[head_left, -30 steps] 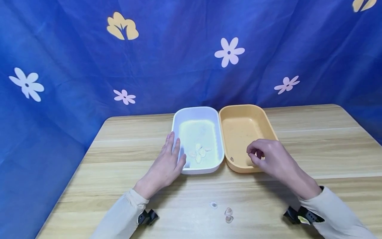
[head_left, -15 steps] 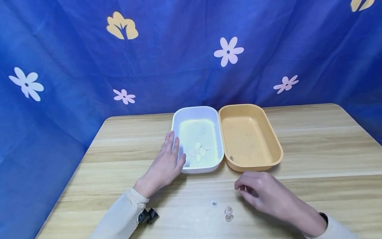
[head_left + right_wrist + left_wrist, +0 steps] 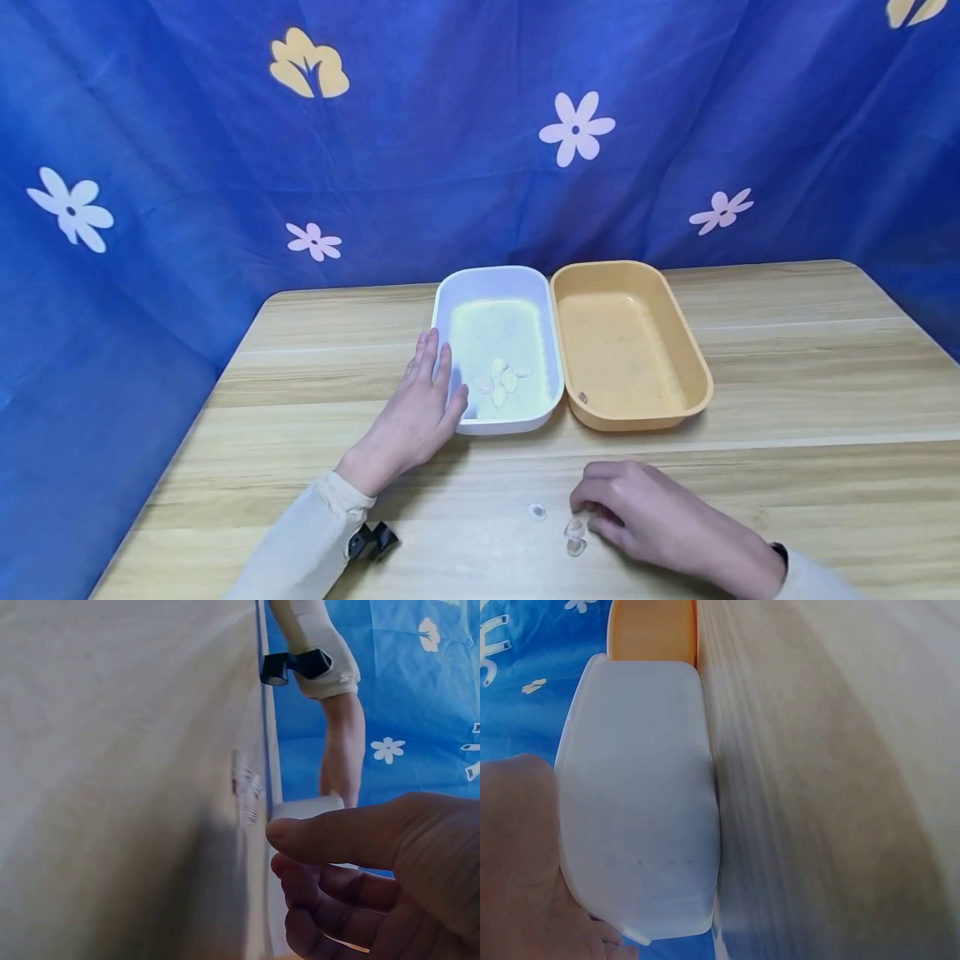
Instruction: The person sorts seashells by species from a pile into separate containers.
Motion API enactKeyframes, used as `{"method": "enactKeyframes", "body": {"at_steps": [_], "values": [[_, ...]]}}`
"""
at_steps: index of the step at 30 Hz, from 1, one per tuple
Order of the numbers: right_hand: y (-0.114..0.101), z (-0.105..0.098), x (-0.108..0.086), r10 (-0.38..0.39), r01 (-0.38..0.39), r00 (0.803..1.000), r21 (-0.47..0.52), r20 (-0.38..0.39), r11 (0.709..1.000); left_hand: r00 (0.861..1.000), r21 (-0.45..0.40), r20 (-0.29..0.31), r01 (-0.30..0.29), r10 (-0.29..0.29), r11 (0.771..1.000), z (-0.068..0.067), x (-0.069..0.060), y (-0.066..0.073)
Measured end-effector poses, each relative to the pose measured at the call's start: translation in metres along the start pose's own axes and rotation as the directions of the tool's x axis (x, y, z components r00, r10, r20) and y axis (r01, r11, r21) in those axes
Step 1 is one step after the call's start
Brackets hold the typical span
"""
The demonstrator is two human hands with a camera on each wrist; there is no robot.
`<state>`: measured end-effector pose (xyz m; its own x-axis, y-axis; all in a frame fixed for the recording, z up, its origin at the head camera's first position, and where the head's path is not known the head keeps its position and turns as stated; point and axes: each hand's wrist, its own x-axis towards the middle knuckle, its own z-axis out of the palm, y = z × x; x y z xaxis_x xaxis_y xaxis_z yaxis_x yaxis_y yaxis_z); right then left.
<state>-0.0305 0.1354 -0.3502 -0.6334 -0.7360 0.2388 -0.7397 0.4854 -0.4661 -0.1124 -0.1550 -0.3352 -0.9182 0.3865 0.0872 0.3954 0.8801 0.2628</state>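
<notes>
My left hand [image 3: 408,408] lies with straight fingers against the left side of a white plastic tray [image 3: 557,350], also close up in the left wrist view. Several pale seashells [image 3: 498,395] lie in that tray. Just in front of me, my right hand [image 3: 648,517] hovers low over the table, thumb and forefinger apart beside a small pinkish-brown seashell [image 3: 574,528]. Another seashell [image 3: 576,547] touches it on the near side. To their left lies a flat whitish seashell [image 3: 537,512] with a dark middle. No shell shows between the right fingers [image 3: 330,832].
A yellow-orange tray [image 3: 693,358] stands against the white tray's right side, with one small brown seashell [image 3: 582,398] near its front left corner. Both trays sit toward the back of the wood-grain table [image 3: 300,358]. Behind hangs a blue curtain [image 3: 450,167] with flower prints.
My right hand has come from over the yellow-orange tray toward me and left, down to the shells, its fingers parting. The left hand has stayed put.
</notes>
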Motion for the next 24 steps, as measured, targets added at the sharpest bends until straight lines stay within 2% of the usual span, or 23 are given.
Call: {"method": "enactKeyframes", "body": {"at_steps": [14, 24], "values": [[-0.0002, 0.0072, 0.0005, -0.012, 0.012, 0.999, -0.020, 0.044, 1.000, 1.000, -0.013, -0.014, -0.009, 0.009, 1.000, 0.0011, -0.0004, -0.0010], [0.0000, 0.0096, 0.0029, -0.111, 0.113, 0.993, -0.084, 0.034, 0.990, 1.000, -0.012, -0.008, -0.005, 0.005, 1.000, 0.0013, 0.0000, -0.0007]]}}
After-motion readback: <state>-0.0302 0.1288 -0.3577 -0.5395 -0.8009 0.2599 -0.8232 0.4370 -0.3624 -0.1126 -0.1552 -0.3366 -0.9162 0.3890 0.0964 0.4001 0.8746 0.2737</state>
